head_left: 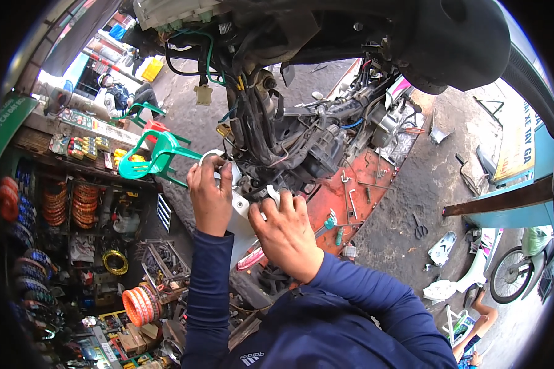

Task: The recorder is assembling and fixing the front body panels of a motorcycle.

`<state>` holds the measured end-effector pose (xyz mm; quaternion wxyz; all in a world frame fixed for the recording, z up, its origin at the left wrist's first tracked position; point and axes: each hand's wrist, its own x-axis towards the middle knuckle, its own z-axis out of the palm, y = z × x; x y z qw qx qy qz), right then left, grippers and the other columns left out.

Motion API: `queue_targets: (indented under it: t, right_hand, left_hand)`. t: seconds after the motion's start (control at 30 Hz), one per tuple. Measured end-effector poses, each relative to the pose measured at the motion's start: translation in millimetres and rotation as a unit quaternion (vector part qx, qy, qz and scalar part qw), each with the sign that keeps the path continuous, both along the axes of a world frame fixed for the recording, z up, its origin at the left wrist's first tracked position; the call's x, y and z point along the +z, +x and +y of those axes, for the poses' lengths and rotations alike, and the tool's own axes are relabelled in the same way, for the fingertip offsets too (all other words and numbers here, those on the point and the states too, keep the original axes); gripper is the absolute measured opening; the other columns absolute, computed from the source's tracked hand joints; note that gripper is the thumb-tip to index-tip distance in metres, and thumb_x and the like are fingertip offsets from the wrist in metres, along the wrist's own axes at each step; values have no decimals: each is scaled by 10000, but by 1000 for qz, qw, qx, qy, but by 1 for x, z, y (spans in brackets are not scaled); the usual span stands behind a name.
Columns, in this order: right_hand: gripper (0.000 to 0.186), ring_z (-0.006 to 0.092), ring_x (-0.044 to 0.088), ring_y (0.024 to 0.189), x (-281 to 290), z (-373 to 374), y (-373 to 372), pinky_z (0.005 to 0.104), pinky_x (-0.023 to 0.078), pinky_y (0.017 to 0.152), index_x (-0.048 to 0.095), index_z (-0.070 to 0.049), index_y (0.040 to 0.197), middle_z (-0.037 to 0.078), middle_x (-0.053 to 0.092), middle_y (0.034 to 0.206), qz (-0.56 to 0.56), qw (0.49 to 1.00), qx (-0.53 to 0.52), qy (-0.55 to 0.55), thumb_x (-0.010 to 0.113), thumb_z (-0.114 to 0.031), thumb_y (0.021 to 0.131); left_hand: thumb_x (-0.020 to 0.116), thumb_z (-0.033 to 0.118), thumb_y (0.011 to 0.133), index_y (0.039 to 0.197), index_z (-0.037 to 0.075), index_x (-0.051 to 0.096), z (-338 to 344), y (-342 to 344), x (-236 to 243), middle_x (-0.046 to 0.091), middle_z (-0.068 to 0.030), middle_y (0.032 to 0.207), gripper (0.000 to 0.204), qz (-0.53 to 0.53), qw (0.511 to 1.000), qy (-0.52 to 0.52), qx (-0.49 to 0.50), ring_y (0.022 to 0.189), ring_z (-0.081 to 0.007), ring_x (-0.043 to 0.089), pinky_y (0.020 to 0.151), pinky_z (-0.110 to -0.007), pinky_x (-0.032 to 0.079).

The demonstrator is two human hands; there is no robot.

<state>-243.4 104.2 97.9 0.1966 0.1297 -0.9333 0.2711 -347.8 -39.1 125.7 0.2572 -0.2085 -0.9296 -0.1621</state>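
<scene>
Between my hands is a white plastic panel [240,205], a curved body part with a small hole near its top. My left hand [212,200] has its fingers and thumb curled round the panel's upper left edge. On its right edge my right hand [286,238] grips with bent fingers; the fingertips are partly hidden. Just beyond stands a stripped motorbike, with a thick wiring bundle [252,126] running down its front and its engine [386,126] exposed to the right. A pale connector [203,95] dangles from the wires.
Tools, including a wrench [352,203], lie on the red platform [326,206] under the motorbike. Scissors [420,227] rest on the floor at right, near white body parts [442,248]. A green chair [166,154] stands left, above crowded shelves with orange coils [143,305]. People sit far left and lower right.
</scene>
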Motion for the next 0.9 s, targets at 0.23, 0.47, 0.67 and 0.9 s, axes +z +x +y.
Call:
queue_targets:
  t: [0.23,0.47,0.67,0.9]
  right_hand:
    - [352,287,489,931,2,-3,-2,409,382,769,614,-68,1079,90,572,925,2,1000,-7,-9,588,-146,736]
    - [341,291,491,921,2,-7,0,401,385,763,609,-59,1064,90,559,907,7,1000,-6,1,589,-150,736]
    - [353,290,498,925,3,-7,1,400,384,772,606,-58,1078,98,560,922,5,1000,-17,7,584,-155,739]
    - [368,285,501,930,2,-6,0,397,383,777,607,-67,1099,95,567,935,-9,1000,-9,4,584,-151,742]
  left_hand:
    - [551,257,940,997,46,579,-11,-5,11,646,-109,822,220,-98,994,32,-36,825,-299,617,924,-415,387]
    - [463,253,973,1127,100,575,-23,-7,24,637,-67,925,245,-163,982,-38,-92,940,-245,602,1002,-428,293]
    - [686,275,733,1196,87,569,-16,0,44,619,-74,1096,513,-235,960,-73,-131,1103,-249,551,1058,-420,262]
    - [753,105,653,1132,-15,604,-11,-3,32,665,-139,1021,516,-167,981,-28,-99,888,-246,651,824,-330,505]
